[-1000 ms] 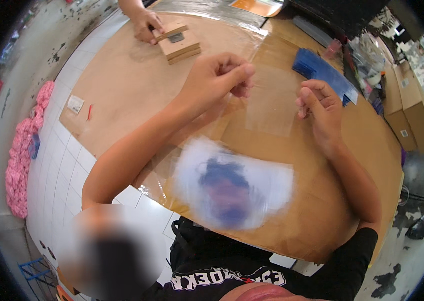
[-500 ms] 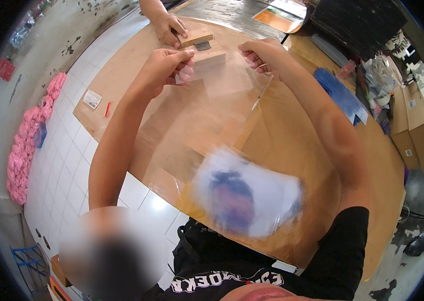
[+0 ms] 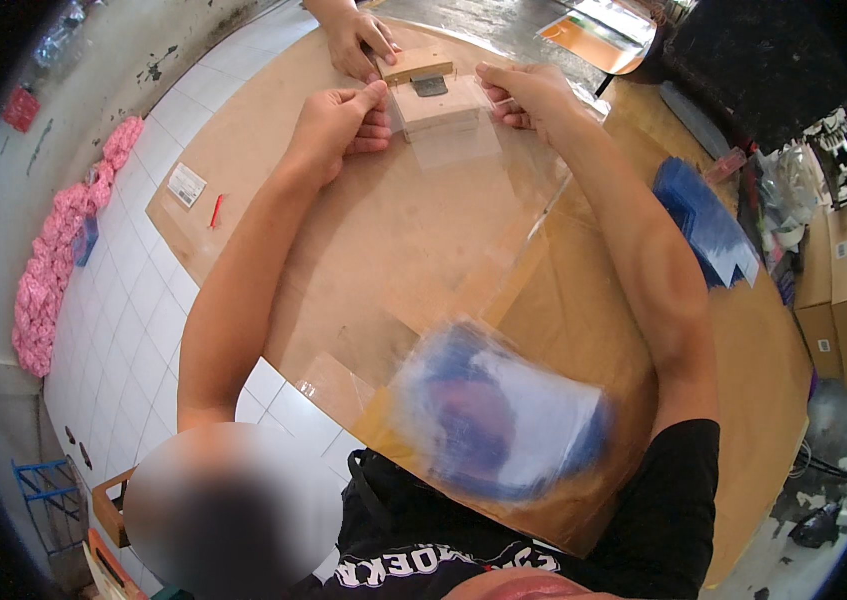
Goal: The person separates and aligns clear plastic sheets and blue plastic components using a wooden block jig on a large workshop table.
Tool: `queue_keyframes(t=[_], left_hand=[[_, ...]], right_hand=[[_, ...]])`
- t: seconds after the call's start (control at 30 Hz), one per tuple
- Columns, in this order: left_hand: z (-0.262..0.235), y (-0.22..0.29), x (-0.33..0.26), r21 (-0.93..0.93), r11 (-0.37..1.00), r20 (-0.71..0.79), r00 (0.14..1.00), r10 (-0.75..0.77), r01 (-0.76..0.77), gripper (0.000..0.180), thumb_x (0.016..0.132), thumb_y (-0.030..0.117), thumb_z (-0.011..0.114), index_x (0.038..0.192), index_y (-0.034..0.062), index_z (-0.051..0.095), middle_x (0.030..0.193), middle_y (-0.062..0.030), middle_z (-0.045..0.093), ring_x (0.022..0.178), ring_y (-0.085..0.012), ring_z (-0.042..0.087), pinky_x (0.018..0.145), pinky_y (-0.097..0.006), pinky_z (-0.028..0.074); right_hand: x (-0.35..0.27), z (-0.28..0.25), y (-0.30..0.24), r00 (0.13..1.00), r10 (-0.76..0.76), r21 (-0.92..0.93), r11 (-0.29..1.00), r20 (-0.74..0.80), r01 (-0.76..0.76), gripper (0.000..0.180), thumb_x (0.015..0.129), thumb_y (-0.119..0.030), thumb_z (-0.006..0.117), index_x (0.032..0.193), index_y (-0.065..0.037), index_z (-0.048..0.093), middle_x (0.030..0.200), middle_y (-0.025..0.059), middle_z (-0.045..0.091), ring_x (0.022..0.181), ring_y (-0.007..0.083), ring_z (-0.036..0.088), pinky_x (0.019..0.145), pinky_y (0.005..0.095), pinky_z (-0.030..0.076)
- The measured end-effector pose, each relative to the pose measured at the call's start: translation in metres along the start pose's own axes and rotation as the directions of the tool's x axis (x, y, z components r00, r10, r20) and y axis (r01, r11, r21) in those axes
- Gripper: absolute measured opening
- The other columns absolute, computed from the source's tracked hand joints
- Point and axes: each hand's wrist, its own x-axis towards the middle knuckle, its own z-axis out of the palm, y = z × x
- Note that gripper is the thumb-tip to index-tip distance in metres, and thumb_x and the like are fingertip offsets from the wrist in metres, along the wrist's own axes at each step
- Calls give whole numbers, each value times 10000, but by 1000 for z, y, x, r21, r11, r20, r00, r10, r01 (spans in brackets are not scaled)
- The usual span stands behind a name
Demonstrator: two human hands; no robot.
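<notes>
Both of my hands pinch a thin clear plastic piece [image 3: 458, 147] by its sides, out at the far part of the table. My left hand [image 3: 345, 128] is closed on its left edge, thumb on top. On the opposite edge, my right hand [image 3: 531, 100] grips with thumb and fingers. The plastic reaches over a wooden block [image 3: 438, 104] that bears a small dark metal plate [image 3: 430, 87]. Behind that plate sits a wooden bar [image 3: 417, 66]. Another person's hand [image 3: 358, 42] rests at the bar's left end. The plastic's exact outline is hard to see.
Near my body lies a blurred pile of blue and white printed sheets [image 3: 503, 415]. A dark blue stack [image 3: 700, 220] is on the right. At left lie a white label [image 3: 186, 185] and a red stick-like tool [image 3: 216, 212]. Cardboard boxes [image 3: 833, 300] stand beyond the right edge.
My hands have carried the clear plastic away from me, up to the wooden block. The view has shifted slightly. The other person's hand stays by the wooden bar.
</notes>
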Motion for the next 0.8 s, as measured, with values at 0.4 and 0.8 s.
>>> queue_keyframes(t=[0.4, 0.8], left_hand=[[-4, 1, 2, -77, 997, -12, 1000, -11, 10, 336, 885, 308, 675, 985, -5, 609, 865, -71, 639, 704, -128, 627, 642, -245, 570], [-7, -1, 3, -243, 969, 88, 996, -25, 46, 289, 857, 58, 682, 1075, -29, 512, 961, -127, 640, 844, -183, 661, 801, -286, 591]], right_hand=[[1, -1, -3, 1000, 3, 161, 987, 15, -5, 392, 846, -277, 701, 1084, 13, 587, 881, 58, 636, 724, 114, 601, 637, 236, 526], [14, -3, 10, 989, -136, 324, 940, 58, 110, 413, 832, -36, 687, 1192, 37, 497, 947, 99, 626, 830, 143, 619, 701, 260, 526]])
